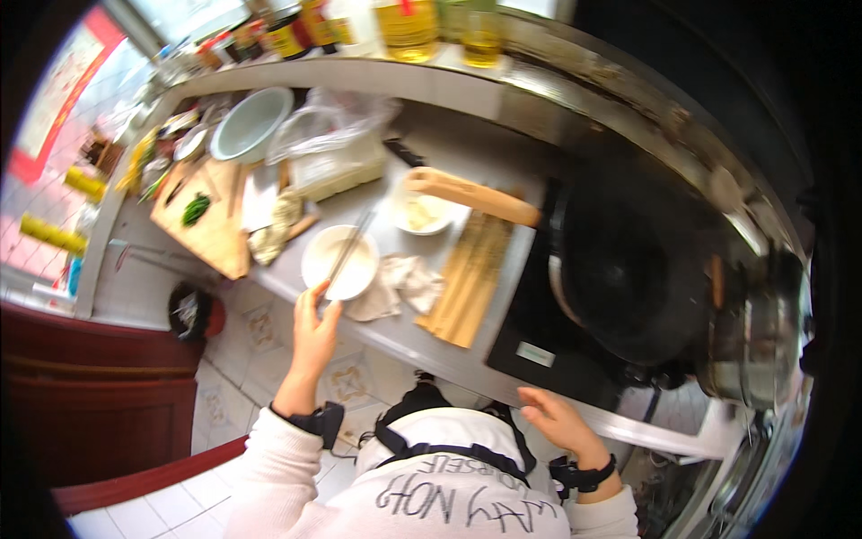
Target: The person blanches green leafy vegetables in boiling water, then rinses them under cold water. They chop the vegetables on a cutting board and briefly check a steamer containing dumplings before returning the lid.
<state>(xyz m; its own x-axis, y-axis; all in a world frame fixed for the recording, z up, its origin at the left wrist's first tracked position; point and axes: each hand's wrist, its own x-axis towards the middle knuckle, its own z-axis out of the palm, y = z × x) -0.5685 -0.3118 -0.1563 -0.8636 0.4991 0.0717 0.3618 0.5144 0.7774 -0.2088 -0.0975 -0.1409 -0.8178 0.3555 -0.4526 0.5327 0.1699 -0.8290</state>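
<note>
My left hand [316, 327] is at the counter's front edge, its fingertips at the near ends of a pair of chopsticks [349, 252]. The chopsticks lie across a white bowl [323, 252] with pale contents; whether the fingers grip them or only touch them is unclear. My right hand [552, 418] holds nothing and hovers by the front edge, below the black cooktop [512, 350]. A dark wok [626, 269] with a wooden handle [478, 195] stands on the cooktop. Behind the white bowl, a second bowl [427, 219] holds pale yellow food, partly under the handle.
Crumpled cloths [407, 283] lie beside a slatted wooden mat [468, 276]. On the left are a cutting board [209, 229] with chopped greens [196, 209], a pale blue basin [252, 124] and a plastic-bagged container [337, 155]. Oil bottles [407, 30] line the back ledge. Steel pots [757, 337] stand right.
</note>
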